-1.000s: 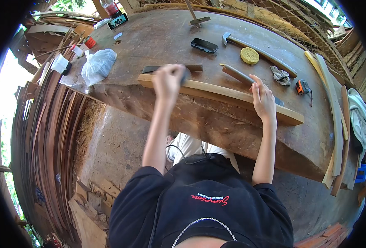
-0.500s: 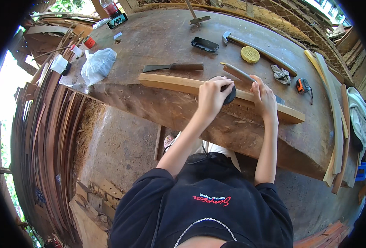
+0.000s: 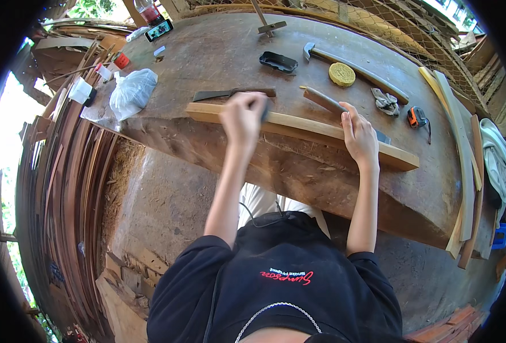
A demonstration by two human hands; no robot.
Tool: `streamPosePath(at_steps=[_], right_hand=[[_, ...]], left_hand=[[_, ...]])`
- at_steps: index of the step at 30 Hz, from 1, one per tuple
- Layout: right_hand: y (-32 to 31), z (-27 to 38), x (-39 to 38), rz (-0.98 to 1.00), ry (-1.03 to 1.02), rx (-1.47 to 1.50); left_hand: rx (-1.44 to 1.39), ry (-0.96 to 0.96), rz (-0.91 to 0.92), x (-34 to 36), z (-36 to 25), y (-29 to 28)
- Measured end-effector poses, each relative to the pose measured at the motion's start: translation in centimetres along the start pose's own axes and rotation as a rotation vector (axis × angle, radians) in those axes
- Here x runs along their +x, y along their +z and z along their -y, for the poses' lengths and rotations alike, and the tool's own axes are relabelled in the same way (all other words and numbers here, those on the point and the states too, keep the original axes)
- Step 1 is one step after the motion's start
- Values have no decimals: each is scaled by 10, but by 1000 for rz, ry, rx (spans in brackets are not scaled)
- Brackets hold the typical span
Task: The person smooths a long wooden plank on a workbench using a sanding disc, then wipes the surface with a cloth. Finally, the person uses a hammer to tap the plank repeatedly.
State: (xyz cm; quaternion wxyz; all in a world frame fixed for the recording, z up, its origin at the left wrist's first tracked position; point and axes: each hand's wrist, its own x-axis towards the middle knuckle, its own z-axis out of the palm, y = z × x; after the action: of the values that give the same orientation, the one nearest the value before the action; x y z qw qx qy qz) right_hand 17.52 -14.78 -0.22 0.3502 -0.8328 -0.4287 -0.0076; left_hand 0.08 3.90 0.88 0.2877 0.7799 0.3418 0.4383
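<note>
A long squared wooden beam (image 3: 304,127) lies along the bench's near edge. My left hand (image 3: 242,120), blurred by motion, is closed around a dark round pad (image 3: 265,111) over the beam's left part. Farther right, my right hand (image 3: 360,137) rests across the beam, its fingers stretched out past the far side. Just behind it lies a chisel with a wooden handle (image 3: 323,102); its grey blade (image 3: 383,137) shows beyond the hand, and its middle is hidden. A second flat-bladed chisel (image 3: 213,95) sits behind my left hand, its handle partly covered.
On the wooden bench (image 3: 207,48) are a hammer (image 3: 359,71), yellow round cake (image 3: 342,74), black tray (image 3: 279,62), grey rag (image 3: 385,102), orange tape measure (image 3: 417,117) and white plastic bag (image 3: 133,93). Wood strips (image 3: 461,166) lie at right; stacked boards (image 3: 64,211) stand left.
My left hand has swept leftward along the beam with the dark pad. My right hand stays at about the same place on the beam.
</note>
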Motion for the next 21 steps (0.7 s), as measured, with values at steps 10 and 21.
streamPosePath(at_steps=[10,21], right_hand=[[-4,-4,0,-2,25,28],[-1,0,1,5,13,5]], left_hand=[[-30,38,41,10,11,-10],[-45,110,48,-18,-19,23]])
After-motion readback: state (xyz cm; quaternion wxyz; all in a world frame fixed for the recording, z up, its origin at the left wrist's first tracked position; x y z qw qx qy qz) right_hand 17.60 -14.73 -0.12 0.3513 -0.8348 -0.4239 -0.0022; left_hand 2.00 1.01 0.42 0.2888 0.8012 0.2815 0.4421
